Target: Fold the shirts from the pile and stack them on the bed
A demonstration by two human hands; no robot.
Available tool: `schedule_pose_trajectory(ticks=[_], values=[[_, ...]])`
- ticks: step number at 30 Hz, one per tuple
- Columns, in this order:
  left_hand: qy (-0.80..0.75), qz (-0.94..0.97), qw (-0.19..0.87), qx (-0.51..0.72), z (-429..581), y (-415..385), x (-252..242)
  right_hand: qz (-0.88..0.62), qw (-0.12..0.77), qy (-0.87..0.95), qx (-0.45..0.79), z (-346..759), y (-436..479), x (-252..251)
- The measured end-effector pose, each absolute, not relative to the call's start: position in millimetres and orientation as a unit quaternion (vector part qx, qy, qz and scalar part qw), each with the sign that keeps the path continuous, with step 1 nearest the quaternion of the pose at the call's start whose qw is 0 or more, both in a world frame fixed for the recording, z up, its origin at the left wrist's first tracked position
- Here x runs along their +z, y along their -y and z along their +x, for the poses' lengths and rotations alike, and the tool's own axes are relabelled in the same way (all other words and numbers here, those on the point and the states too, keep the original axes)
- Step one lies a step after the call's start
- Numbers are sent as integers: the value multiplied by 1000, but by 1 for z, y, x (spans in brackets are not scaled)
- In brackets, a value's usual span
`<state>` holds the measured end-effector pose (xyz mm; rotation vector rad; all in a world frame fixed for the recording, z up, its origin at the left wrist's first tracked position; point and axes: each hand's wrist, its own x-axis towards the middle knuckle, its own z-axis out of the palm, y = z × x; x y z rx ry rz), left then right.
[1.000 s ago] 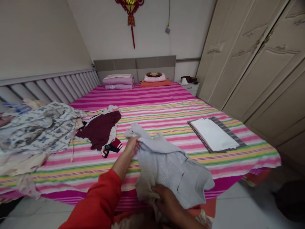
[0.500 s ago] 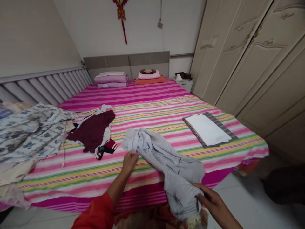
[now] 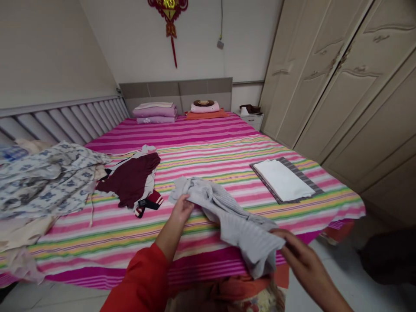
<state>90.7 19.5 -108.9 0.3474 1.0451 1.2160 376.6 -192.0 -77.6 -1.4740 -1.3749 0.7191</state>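
Soft ribbed knit bunches into a long, creased shape: a pale grey garment (image 3: 242, 232), slanting across the near side of the striped bed (image 3: 107, 236). Its nearer end is pinched in the right hand's fingers (image 3: 281, 234); the left hand (image 3: 182, 210) grasps its edge toward the farther end. Beyond lie crumpled maroon cloth (image 3: 131, 180), a flat white folded cloth (image 3: 284, 180), then the panelled headboard (image 3: 208, 90).

on your left a pale slatted rail (image 3: 66, 116), at the far end a grey headboard (image 3: 191, 90), above it a red tasselled wall ornament (image 3: 170, 29), at far right a white nightstand (image 3: 253, 121), along your right a cream panelled wardrobe (image 3: 349, 112)
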Motion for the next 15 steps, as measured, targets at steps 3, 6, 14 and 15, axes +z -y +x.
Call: schedule_pose_trajectory(ticks=[3, 6, 14, 15], values=[[-403, 130, 675, 604, 71, -20, -84, -641, 516, 516, 237, 396, 192, -79], [-360, 90, 690, 622, 53, -6, -77, -681, 502, 491, 205, 403, 189, -90], [-455, 86, 574, 675, -31, 42, -49, -712, 476, 496, 144, 438, 189, -73], [-473, 105, 539, 688, -47, 52, -43, -714, 473, 500, 126, 445, 194, -67]])
